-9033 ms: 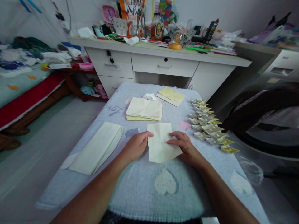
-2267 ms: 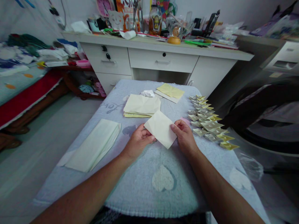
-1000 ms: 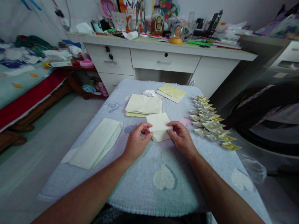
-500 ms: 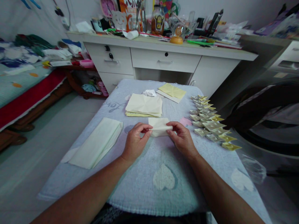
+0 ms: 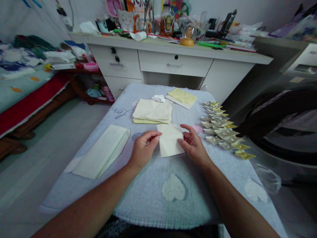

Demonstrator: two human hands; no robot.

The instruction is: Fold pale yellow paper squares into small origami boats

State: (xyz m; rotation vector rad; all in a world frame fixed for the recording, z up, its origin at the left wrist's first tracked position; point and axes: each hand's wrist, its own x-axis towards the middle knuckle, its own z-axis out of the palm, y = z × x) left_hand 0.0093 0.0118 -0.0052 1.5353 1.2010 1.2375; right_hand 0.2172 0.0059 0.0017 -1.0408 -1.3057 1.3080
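A cream square of paper [image 5: 171,142] lies opened out between my two hands, above the cloth-covered table [image 5: 146,198]. My left hand [image 5: 145,147] pinches its left edge between thumb and fingers. At the right edge, my right hand [image 5: 194,145] has its thumb on top of the sheet, with the index finger lifted away and the other fingers partly hidden. Just beyond the sheet sits a stack of creased cream and yellow paper [image 5: 152,110]. Several folded paper boats [image 5: 223,132] stand in rows to the right of my right hand.
Left of my hands lies a folded pale paper bundle [image 5: 104,152]. Yellow and white sheets [image 5: 182,97] and a crumpled white tissue [image 5: 158,98] are at the far end. A cluttered white desk [image 5: 175,56] stands behind; a washing machine [image 5: 297,99] is at right.
The paper's near part, folded up along a crease before, now lies opened out toward me. My right index finger has lifted off the sheet. My left hand keeps its pinch.
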